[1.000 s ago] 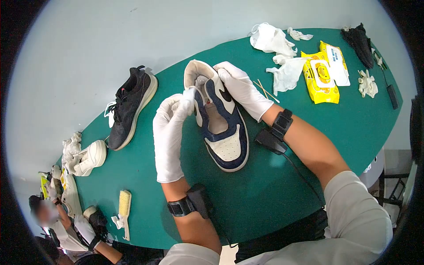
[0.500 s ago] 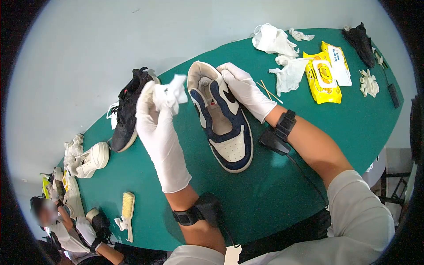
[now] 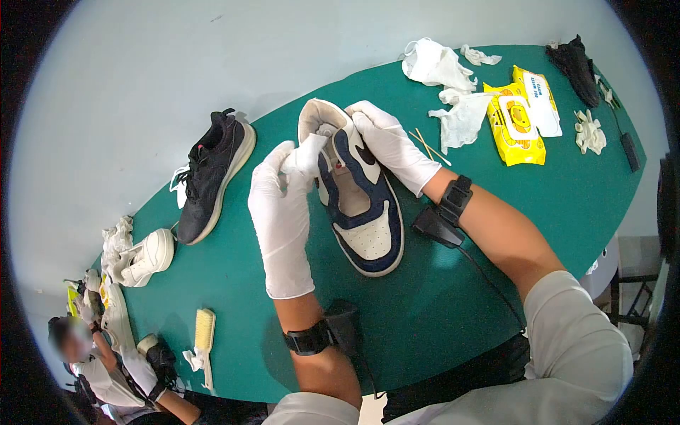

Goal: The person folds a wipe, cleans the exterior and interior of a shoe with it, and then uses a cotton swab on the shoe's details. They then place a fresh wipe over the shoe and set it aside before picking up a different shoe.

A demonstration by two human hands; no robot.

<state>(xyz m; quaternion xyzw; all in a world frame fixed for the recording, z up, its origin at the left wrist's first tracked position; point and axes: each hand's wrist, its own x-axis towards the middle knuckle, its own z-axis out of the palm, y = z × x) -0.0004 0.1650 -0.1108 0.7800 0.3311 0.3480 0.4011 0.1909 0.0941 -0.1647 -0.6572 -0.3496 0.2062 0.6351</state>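
A navy and white sneaker (image 3: 370, 237) without laces stands on the green table, toe toward me. My gloved right hand (image 3: 386, 142) grips its collar on the right side near the heel. In my gloved left hand (image 3: 280, 205) is a crumpled white wipe (image 3: 306, 157), pinched between the fingers and held against the sneaker's left collar edge. The wipe covers part of that edge, and the glove hides some of the wipe.
A black sneaker (image 3: 212, 177), a white shoe (image 3: 147, 256) and a brush (image 3: 205, 340) lie to the left. Yellow wipe packs (image 3: 513, 131), cotton swabs (image 3: 431, 147) and used wipes (image 3: 464, 117) lie to the right. Another person (image 3: 106, 375) works at lower left.
My left hand has moved right and slightly down, bringing the wipe to the sneaker's collar. The black sneaker is now less covered. My right hand keeps its hold.
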